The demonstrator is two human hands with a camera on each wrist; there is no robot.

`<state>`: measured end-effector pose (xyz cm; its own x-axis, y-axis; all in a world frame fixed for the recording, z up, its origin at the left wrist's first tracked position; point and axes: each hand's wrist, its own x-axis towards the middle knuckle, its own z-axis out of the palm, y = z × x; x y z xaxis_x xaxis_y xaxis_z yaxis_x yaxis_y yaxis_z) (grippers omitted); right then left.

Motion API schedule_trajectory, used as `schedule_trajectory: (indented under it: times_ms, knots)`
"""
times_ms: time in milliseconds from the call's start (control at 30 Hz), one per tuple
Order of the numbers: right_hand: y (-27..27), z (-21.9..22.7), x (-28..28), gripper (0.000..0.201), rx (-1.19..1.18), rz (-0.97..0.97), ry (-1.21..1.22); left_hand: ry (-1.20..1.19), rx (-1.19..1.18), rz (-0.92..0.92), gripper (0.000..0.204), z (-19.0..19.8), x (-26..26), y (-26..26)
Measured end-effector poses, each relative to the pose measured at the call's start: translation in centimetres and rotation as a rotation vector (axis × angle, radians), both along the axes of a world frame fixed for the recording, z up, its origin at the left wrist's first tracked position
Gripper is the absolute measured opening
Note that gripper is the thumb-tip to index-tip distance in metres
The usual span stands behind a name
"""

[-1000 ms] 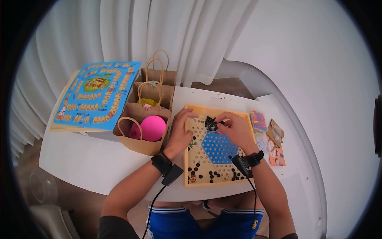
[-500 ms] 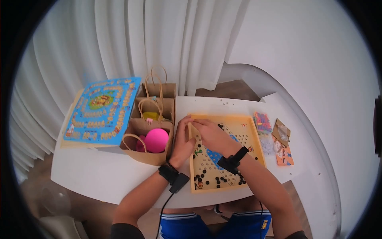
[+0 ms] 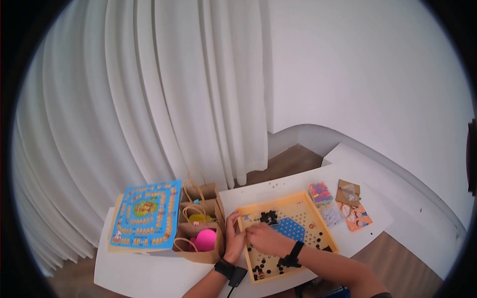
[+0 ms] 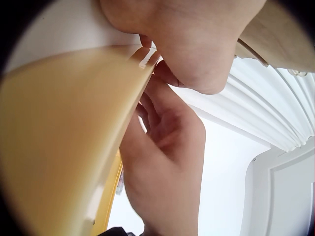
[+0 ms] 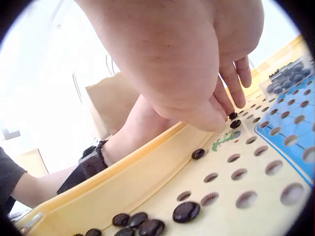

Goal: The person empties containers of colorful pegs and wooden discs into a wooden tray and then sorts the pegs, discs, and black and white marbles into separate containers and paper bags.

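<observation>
A shallow yellow game board [image 3: 303, 205] with peg holes and a blue hexagon [image 3: 290, 227] sits on the table. My left hand [image 3: 233, 243] holds its left rim, with fingertips on either side of the edge in the left wrist view. Inside that wall is my right hand [image 3: 268, 238]. In the right wrist view its thumb and fingertips are right at a black game piece [image 5: 233, 116]; I cannot tell if they pinch it. Another black piece [image 5: 235, 124] lies beside it. A clear box of black pieces [image 5: 288, 76] stands at the board's back.
Several loose black pieces [image 5: 186, 212] lie along the board's near edge. To the left, paper bags [image 3: 208, 257], one with a pink ball [image 3: 205, 239], stand beside a blue board game sheet [image 3: 144, 208]. Colourful pegs [image 3: 319, 193] and an orange card [image 3: 357, 216] lie right.
My right hand has gone from the box of black pieces to the back left corner, then down along the left wall. My left hand stays at the rim. The head view has tilted up.
</observation>
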<state>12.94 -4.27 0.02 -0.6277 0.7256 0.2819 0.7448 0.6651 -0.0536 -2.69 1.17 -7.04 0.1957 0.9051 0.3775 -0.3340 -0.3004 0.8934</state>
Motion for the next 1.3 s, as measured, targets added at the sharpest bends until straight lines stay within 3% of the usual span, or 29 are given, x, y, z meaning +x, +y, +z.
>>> schedule_trajectory:
  times_ms: [200, 367, 800, 867, 1000, 1100, 1300]
  knots:
    - [-1.7, 0.2, 1.5, 0.028, -0.105, 0.037, 0.028, 0.003, -0.020, -0.043, 0.077, 1.2, -0.1, -0.6]
    - [-1.5, -0.1, 2.9, 0.020, -0.458, -0.017, 0.258, 0.028, -0.005, -0.029, 0.076, 1.4, -0.3, -0.7]
    - [-1.4, 0.9, 3.5, 0.014, -0.627, -0.051, 0.254, 0.059, -0.022, -0.023, 0.071, 1.5, -0.3, -0.7]
    - [-0.5, 1.1, 4.1, 0.011, -0.435, -0.010, 0.298, 0.024, -0.011, -0.040, 0.071, 1.8, -0.3, -1.0]
    - [2.7, 2.5, 5.7, 0.014, -0.295, -0.209, 0.493, 0.043, -0.042, -0.040, 0.071, 1.2, -0.4, -0.9]
    - [1.8, 3.3, 5.9, 0.017, -0.197, -0.243, 0.416, 0.041, -0.027, -0.020, 0.070, 1.7, -0.2, -0.7]
    - [-1.4, 2.4, 3.0, 0.026, -0.593, 0.044, 0.346, 0.055, -0.036, -0.024, 0.068, 2.4, -0.1, -1.0]
